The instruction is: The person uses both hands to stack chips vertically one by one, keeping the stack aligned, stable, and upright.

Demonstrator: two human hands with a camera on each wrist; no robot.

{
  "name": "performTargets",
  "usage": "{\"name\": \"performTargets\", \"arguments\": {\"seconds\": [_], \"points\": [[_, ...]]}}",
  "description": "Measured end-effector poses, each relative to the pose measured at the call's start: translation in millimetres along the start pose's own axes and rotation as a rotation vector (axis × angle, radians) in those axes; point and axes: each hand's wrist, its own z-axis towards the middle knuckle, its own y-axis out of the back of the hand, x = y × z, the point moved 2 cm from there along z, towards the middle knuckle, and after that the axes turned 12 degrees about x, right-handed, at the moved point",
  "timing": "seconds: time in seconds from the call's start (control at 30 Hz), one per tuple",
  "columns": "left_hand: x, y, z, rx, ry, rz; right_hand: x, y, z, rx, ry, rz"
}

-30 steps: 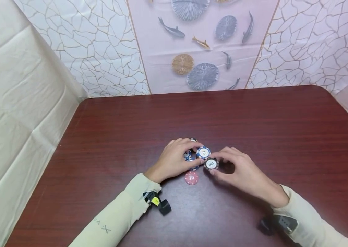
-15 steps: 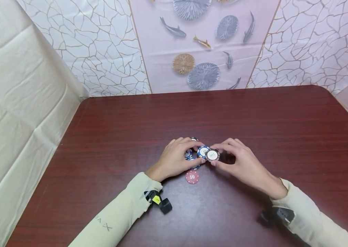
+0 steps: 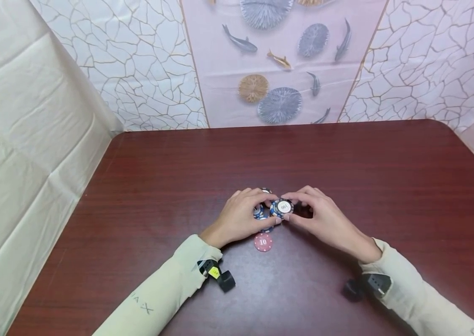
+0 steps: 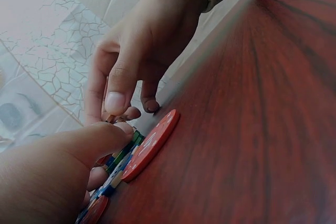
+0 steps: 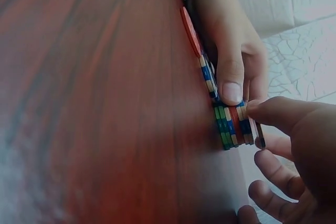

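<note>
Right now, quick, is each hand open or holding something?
Left hand: closed, holding the chip stack.
Right hand: closed, pinching the black chip at the stack's top.

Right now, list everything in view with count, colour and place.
Chip stack: one, green, blue, red, centre
Black 100 chip: one, black, over stack
Blue chips: at least two, blue, beside stack
Red chips: apparently two, red, near stack
Dark chip: one, black, beyond stack
Table: one, dark red, underneath
Backdrop: one, white and pink, behind
Cloth: one, cream, left
Wrist devices: two, black, at wrists
Sleeves: two, pale, on arms
Left hand: one, round stack
Right hand: one, pinching 100 chip
</note>
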Motion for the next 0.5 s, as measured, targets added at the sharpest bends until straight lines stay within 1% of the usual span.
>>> {"name": "performTargets", "arguments": {"seconds": [0.27, 0.5], "points": [[0.5, -0.2, -2.5, -0.005, 0.006, -0.012, -4.4, -2.6, 0.6, 0.004, -0.006, 0.014], [-0.8, -2.4, 0.6, -0.006, -0.007, -0.012, -8.1, -0.9, -1.9, 0.008, 0.003, 0.011]]}}
